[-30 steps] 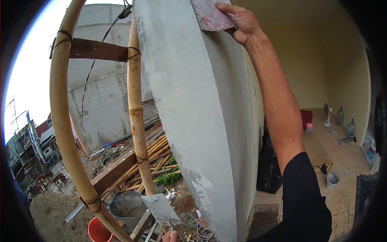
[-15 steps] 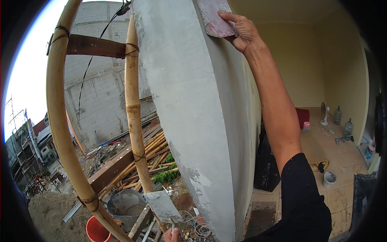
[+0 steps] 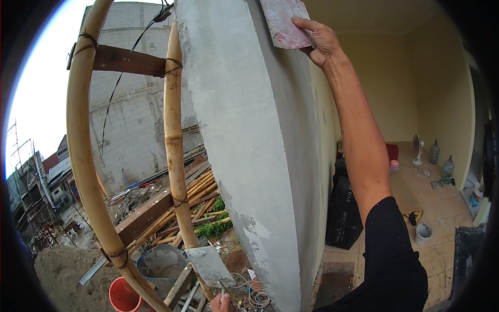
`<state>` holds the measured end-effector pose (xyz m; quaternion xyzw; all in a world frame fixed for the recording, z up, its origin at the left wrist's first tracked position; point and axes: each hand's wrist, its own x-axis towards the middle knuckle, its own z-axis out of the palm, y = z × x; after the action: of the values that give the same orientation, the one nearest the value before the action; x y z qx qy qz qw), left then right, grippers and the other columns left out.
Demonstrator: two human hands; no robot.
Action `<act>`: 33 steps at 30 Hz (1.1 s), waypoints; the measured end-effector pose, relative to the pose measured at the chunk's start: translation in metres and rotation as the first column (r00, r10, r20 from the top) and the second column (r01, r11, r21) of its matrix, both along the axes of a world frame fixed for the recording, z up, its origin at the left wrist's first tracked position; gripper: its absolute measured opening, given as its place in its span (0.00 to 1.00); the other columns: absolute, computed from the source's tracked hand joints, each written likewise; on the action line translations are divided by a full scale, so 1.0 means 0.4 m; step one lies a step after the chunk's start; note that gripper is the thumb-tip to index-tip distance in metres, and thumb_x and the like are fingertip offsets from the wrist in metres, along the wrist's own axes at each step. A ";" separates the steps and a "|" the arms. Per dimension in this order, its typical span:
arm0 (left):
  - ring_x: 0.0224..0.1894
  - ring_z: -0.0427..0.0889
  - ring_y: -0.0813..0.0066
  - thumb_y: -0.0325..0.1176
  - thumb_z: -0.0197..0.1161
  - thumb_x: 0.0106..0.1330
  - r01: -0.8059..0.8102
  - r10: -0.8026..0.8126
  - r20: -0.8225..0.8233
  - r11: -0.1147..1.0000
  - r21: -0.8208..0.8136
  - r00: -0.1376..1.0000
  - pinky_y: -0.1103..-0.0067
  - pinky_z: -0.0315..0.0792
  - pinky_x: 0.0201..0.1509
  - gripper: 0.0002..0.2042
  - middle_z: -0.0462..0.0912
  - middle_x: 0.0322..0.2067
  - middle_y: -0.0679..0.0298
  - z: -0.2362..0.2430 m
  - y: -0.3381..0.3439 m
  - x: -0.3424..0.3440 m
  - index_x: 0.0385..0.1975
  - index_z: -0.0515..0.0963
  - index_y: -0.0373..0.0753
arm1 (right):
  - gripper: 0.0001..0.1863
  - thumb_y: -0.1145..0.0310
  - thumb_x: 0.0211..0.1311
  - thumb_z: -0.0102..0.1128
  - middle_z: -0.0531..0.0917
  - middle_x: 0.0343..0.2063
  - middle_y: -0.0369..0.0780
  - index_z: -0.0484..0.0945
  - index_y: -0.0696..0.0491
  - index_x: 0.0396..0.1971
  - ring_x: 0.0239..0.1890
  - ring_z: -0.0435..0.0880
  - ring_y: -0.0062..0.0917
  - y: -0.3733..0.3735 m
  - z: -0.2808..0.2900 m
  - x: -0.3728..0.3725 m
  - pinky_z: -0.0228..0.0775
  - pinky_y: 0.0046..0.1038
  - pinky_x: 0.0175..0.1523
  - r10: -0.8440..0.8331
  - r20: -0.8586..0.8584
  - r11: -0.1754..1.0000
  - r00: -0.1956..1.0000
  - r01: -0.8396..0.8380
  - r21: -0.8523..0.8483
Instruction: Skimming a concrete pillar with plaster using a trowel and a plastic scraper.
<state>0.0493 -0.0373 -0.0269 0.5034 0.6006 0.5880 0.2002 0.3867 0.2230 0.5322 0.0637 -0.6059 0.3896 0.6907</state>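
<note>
My right hand [image 3: 325, 44] is raised at the top of the grey plastered wall [image 3: 236, 109]. Its fingers and thumb are closed on the lower edge of a flat rectangular board [image 3: 287, 25], stained pinkish white. The board is at the wall's side face, right of the vertical corner; whether it touches cannot be made out. Low at the bottom edge, my left hand [image 3: 223, 302] grips the handle of a trowel [image 3: 209, 265] with a wide, flat, mortar-smeared blade. Part of that hand is cut off by the frame.
Bamboo scaffold poles [image 3: 174, 140] with wooden crosspieces stand at left. Below are a red bucket [image 3: 125, 295], a grey mortar tub [image 3: 163, 264] and stacked bamboo [image 3: 200, 190]. Indoors at right are a black bag [image 3: 343, 213], a white bucket [image 3: 423, 233] and a fan [image 3: 417, 148].
My right hand and the board have shifted slightly right, away from the wall corner. My left hand and the trowel stay nearly in place; the view has shifted a little.
</note>
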 end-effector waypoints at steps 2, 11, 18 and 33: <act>0.20 0.66 0.71 0.38 0.50 0.71 -0.004 0.004 0.041 1.000 0.000 0.999 0.73 0.62 0.23 0.14 0.67 0.17 0.63 0.004 0.006 0.007 0.25 0.71 0.36 | 0.20 0.76 0.60 0.61 0.78 0.48 0.50 0.70 0.69 0.50 0.47 0.81 0.35 -0.032 -0.009 -0.005 0.81 0.39 0.53 0.135 0.004 0.983 0.991 -0.134 0.122; 0.18 0.63 0.80 0.43 0.50 0.71 0.049 -0.043 0.169 0.998 -0.027 0.985 0.78 0.59 0.21 0.17 0.67 0.16 0.69 0.016 0.002 0.020 0.23 0.71 0.38 | 0.15 0.75 0.59 0.63 0.79 0.46 0.49 0.75 0.67 0.44 0.45 0.83 0.34 0.019 0.115 -0.001 0.81 0.37 0.53 0.016 -0.026 1.000 1.000 -0.016 -0.014; 0.17 0.62 0.81 0.42 0.51 0.71 0.018 -0.014 0.156 1.000 -0.020 0.988 0.79 0.57 0.20 0.16 0.65 0.15 0.71 -0.022 0.016 -0.008 0.22 0.71 0.39 | 0.20 0.73 0.61 0.61 0.80 0.46 0.47 0.70 0.67 0.50 0.44 0.84 0.32 0.015 0.041 0.008 0.81 0.37 0.52 0.055 -0.027 0.990 0.998 -0.051 0.130; 0.21 0.64 0.80 0.44 0.54 0.70 -0.013 0.029 0.252 0.998 -0.066 0.967 0.78 0.59 0.23 0.16 0.67 0.18 0.70 -0.010 -0.029 -0.005 0.28 0.75 0.38 | 0.17 0.75 0.59 0.62 0.80 0.44 0.47 0.74 0.67 0.46 0.42 0.84 0.33 -0.051 0.169 -0.053 0.83 0.34 0.49 0.188 -0.055 0.978 0.981 -0.182 0.100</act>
<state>0.0474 -0.0490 -0.0311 0.4112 0.5940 0.6301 0.2847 0.3654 0.2026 0.5997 0.1649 -0.5924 0.4210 0.6668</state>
